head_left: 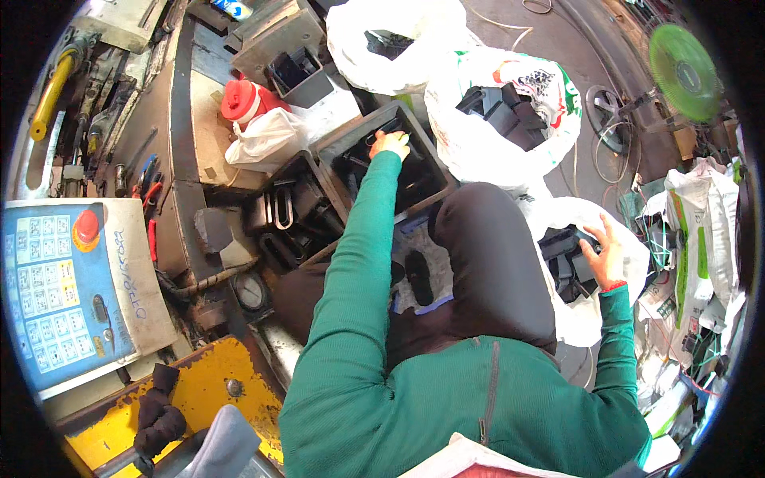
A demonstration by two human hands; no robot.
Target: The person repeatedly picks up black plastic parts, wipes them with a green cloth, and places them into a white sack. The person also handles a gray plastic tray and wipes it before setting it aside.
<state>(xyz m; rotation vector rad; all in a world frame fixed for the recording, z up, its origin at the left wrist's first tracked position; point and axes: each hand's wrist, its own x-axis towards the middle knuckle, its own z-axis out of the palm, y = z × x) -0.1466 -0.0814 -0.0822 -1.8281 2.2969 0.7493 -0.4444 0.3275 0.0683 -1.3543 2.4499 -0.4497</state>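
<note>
Green top nearest my camera, I cannot tell if my left grip clamps black parts in the grey bin, while my right grip, fingers apart, overhangs bagged black pieces.

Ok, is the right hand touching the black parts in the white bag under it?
Cannot tell. In the head view, the right hand overlaps the edge of the black parts in the white bag, but looking down hides any gap.

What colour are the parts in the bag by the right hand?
The parts are black, seen in the head view.
</note>
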